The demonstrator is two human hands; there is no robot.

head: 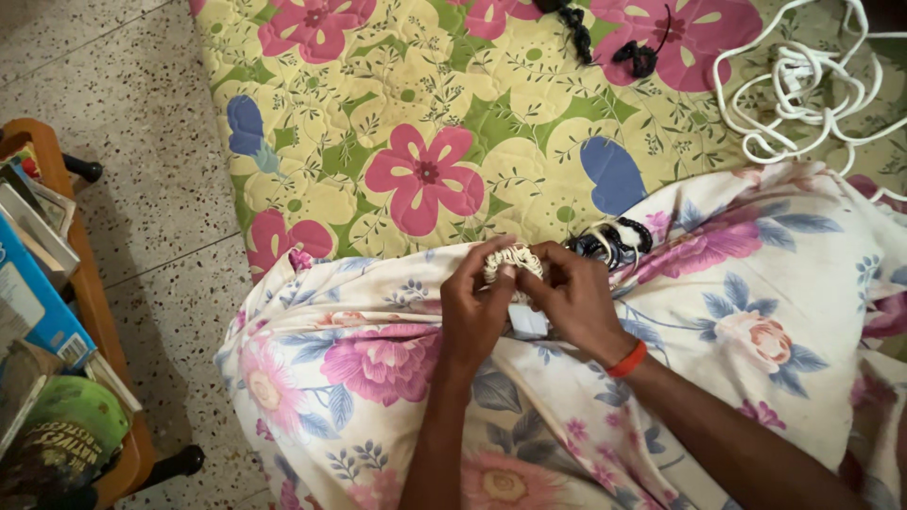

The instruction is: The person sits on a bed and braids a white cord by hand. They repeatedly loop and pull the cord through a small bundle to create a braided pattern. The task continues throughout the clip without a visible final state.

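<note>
cream beaded bracelet [513,259] pinched between both hands, left [472,307] and right [576,300], over floral cloth [756,274].

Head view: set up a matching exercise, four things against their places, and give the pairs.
Things:
1. cream bundle
2. white cord
3. green cap
4. red band

Places:
A. on the wooden shelf, bottom left
B. on the right wrist
C. between both hands' fingertips
D. coiled on the quilt, top right

Pairs: 1-C, 2-D, 3-A, 4-B
</note>
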